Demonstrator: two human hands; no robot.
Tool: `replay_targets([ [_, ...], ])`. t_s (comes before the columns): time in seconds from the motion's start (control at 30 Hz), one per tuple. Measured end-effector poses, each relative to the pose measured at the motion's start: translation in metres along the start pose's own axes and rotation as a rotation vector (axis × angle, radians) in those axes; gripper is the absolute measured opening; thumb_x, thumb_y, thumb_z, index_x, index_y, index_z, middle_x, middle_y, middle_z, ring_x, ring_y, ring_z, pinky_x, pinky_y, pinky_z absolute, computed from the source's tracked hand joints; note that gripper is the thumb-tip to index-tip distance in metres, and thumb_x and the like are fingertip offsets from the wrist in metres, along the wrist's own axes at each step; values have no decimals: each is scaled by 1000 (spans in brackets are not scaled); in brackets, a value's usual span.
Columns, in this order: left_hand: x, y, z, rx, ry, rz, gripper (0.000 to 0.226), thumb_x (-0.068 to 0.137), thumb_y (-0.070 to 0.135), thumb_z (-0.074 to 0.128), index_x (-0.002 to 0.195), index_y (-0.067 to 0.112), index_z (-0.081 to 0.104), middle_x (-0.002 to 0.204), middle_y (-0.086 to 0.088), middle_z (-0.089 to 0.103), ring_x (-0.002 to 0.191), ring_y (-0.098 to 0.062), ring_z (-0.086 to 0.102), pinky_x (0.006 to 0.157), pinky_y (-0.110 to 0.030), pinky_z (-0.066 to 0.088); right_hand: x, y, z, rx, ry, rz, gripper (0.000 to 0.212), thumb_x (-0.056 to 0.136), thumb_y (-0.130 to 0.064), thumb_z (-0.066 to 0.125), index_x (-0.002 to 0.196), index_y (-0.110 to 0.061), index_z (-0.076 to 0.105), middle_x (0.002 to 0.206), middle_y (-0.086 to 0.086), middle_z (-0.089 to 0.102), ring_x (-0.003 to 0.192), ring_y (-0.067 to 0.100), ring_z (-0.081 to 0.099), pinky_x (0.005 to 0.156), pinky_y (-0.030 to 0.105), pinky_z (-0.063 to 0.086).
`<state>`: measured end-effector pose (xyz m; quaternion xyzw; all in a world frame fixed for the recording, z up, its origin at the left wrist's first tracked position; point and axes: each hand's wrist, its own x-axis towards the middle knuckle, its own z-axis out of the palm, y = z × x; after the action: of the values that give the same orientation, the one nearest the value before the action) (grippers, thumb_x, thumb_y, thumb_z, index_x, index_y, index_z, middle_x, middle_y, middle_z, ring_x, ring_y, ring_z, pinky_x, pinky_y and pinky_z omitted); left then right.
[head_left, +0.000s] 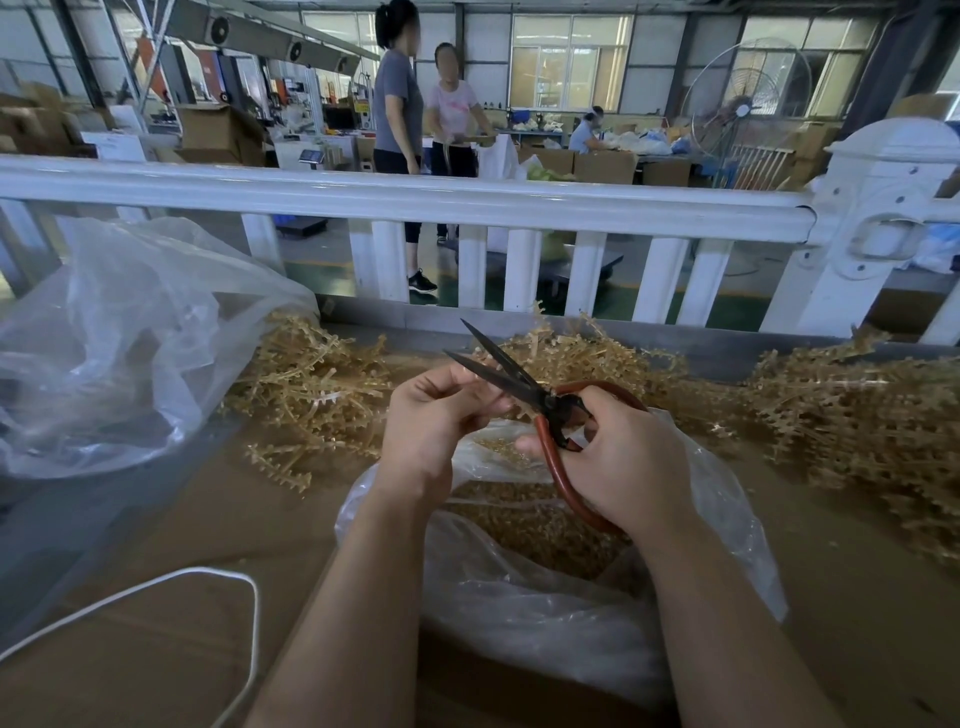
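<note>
A: Quick, what's in hand?
B: The scissors (511, 376), red loop handles, blades parted in a narrow V pointing up and away. The right hand (618, 457) has its fingers through and round the handles, a firm hold. They sit mid-frame, just above the mouth of an open bag (545, 623)
A: And the other one?
B: The left hand (431, 415) is curled close against the blades. Looks like it's feeding something in, but whatever it pinches is hidden, so can't tell what it holds
A: Progress?
B: I'd call it midway or less. The open bag under the hands holds a good layer of cut bits (524, 519), small tan pieces, so plenty is already trimmed. But uncut tan sprigs (311, 379) are heaped on the left of the table (156, 649), with more behind the scissors and a larger heap on the right running to the frame edge. A lot left to snip
A: Other containers?
B: A big crumpled bag (119, 338) at far left, clear plastic. Something dark shows through it, contents unreadable. It lies apart from the open bag
A: Rest?
B: A white cord (254, 613) loops on the table at near left, a white railing (415, 197) runs beyond the table, and people stand past it
</note>
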<state>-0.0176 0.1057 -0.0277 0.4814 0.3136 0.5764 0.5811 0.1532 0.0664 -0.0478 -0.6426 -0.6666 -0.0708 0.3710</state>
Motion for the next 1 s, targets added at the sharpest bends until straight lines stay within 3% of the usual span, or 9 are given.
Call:
replay_targets([
  [0.17,-1,1,-1,-11,-36,-5,22,84,-6,64,72,10,71,68,-6,71,64,-11,68,60,-17,51,0,0,0,3,-14,5,65,70,-87,50,97,-30,68,80,-26,54,71,1,53,55,10,34],
  [0.27,0,0,-3,-7,-53,-16,21,83,-2,65,71,13,72,68,-4,71,65,-10,68,61,-16,51,0,0,-1,24,-12,11,66,69,-87,51,95,-29,69,73,-27,52,65,0,53,53,8,34],
  [0.37,0,0,-4,-45,-69,-36,3,78,5,69,79,8,68,70,-3,71,65,-10,68,61,-17,51,0,0,-1,60,-5,23,73,66,-92,44,92,-28,70,62,-29,48,57,-3,52,51,9,36],
  [0.5,0,0,-5,-75,-61,-55,11,70,11,71,79,8,67,71,-3,72,65,-10,68,62,-18,52,0,0,0,50,2,33,76,63,-94,41,91,-30,71,59,-31,44,56,-13,46,50,7,30],
  [0.6,-1,0,-4,-64,-61,-69,5,77,5,69,79,9,66,71,-3,71,65,-11,68,63,-18,52,-1,0,0,48,28,24,73,65,-92,43,89,-29,71,57,-31,42,54,-14,44,49,7,27],
  [0.7,-1,1,-4,-25,-64,-56,16,86,-1,64,77,11,66,73,-5,71,69,-13,68,67,-21,52,-1,0,-1,56,47,15,71,68,-91,45,88,-28,71,57,-31,41,53,-14,43,49,7,27],
  [0.87,-1,5,-4,-47,-78,-42,14,91,4,60,85,14,66,84,-10,75,75,-19,72,73,-27,55,-2,0,-1,82,62,11,68,69,-89,48,88,-28,72,61,-28,46,54,-13,43,52,4,27],
  [1.0,-1,3,-4,-28,-58,22,17,92,2,60,82,12,70,79,-10,73,71,-18,71,72,-27,57,-2,2,0,96,61,9,66,69,-87,51,90,-29,73,66,-27,52,58,-6,49,54,3,30],
])
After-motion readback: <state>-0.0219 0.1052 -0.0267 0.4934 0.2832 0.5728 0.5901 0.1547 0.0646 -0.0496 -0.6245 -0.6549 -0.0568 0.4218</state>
